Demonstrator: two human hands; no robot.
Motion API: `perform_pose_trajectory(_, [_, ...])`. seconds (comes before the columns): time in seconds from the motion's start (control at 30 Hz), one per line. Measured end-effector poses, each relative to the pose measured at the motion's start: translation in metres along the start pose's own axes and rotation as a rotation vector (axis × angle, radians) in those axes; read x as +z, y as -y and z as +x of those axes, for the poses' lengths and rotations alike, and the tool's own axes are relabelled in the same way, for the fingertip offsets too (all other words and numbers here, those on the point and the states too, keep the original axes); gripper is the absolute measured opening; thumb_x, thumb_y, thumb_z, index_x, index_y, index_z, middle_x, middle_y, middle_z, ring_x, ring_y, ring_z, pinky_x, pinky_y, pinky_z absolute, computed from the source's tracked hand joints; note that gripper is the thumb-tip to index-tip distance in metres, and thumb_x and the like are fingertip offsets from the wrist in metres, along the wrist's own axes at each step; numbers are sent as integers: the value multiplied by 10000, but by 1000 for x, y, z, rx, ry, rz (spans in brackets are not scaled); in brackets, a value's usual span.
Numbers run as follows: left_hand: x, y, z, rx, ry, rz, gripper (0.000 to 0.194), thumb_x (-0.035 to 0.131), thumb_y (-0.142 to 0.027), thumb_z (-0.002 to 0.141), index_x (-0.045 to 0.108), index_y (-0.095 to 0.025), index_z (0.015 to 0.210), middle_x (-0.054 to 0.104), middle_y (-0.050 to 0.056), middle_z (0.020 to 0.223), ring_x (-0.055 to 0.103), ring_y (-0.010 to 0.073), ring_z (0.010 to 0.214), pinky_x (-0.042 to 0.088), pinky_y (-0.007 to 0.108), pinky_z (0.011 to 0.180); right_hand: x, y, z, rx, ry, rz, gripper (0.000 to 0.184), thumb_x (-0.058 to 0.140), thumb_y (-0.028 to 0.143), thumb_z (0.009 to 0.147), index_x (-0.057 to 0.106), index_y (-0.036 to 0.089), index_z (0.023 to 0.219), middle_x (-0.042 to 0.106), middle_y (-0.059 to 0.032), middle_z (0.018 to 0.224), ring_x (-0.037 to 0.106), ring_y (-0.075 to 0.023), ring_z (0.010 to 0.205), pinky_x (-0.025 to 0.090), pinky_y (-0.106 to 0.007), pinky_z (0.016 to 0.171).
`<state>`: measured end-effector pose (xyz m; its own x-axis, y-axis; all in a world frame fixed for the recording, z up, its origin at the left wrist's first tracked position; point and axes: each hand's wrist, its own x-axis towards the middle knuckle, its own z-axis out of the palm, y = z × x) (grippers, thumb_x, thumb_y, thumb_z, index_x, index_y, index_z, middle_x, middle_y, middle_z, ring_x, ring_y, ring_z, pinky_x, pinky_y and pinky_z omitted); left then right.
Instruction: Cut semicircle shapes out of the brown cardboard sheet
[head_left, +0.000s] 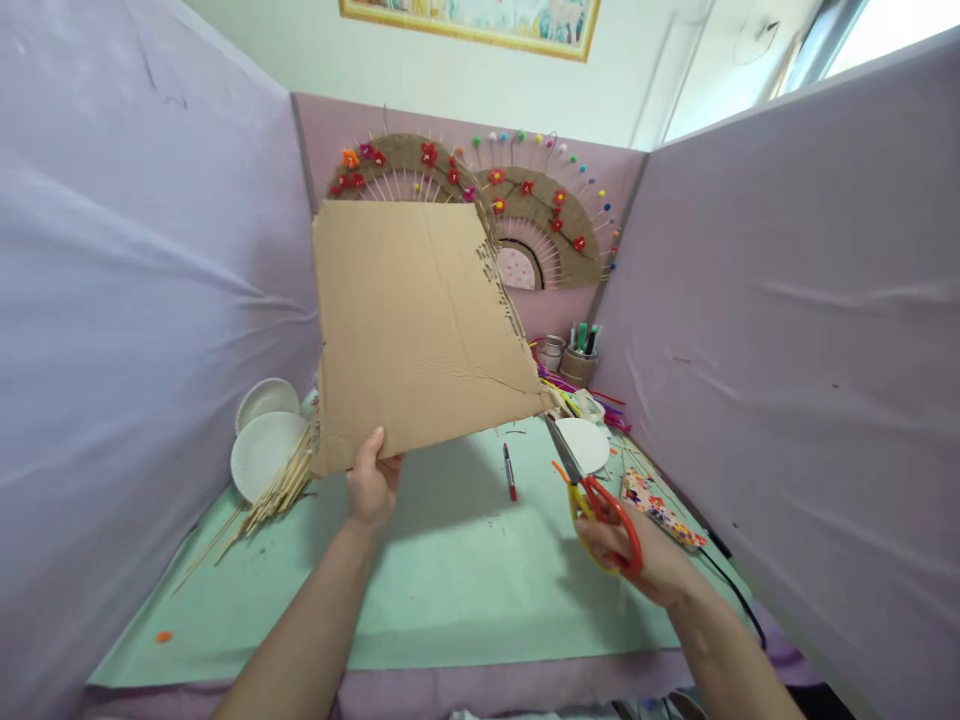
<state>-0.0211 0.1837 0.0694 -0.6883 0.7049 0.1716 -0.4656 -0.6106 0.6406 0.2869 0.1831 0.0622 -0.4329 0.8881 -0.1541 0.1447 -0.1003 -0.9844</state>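
Note:
A large brown cardboard sheet (420,320) is held up above the table, its right edge ragged with torn corrugation. My left hand (373,485) grips its lower edge, thumb on the near face and fingers behind. In my right hand (626,545) is a pair of scissors (581,490) with red and yellow handles, my fingers through the loops. The blades point up and away, their tips close to the cardboard's lower right corner; whether they touch it I cannot tell. A red marker (510,472) lies on the table between my hands.
White paper plates (262,455) and a bundle of wooden sticks (277,485) lie at left. At right are a white disc (585,445), a floral-patterned item (660,510), pipe cleaners (615,415) and a pen cup (579,362). Flower-decorated cardboard fans (577,215) stand behind; fabric walls (810,330) flank the table.

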Motion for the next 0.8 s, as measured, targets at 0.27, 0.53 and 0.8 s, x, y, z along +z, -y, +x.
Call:
perform_pose_trajectory(0.27, [-5,-8,11,49,14,-39,471,678,-263,710,605,-297,1174,664,30,1170,612,216,1079,534,309,800,100,-19,6,-146,169,307,399,741,448,720,459,212,875,476,46,708,373,-63,494,273,-208,436])
perform_pose_trajectory(0.53, [-8,-13,17,81,12,-42,487,667,-273,720,590,-302,1200,665,18,1170,626,183,1033,530,293,806,117,-22,6,-165,192,497,668,757,706,531,578,240,976,511,-24,920,453,-109,662,388,-261,596])
perform_pose_trajectory(0.8, [-9,-12,15,86,59,-2,481,682,-303,726,593,-299,1198,684,18,1135,632,204,1052,534,331,850,114,-16,33,-228,233,198,630,596,710,727,523,242,1142,532,-123,1212,551,-244,979,436,-352,734])
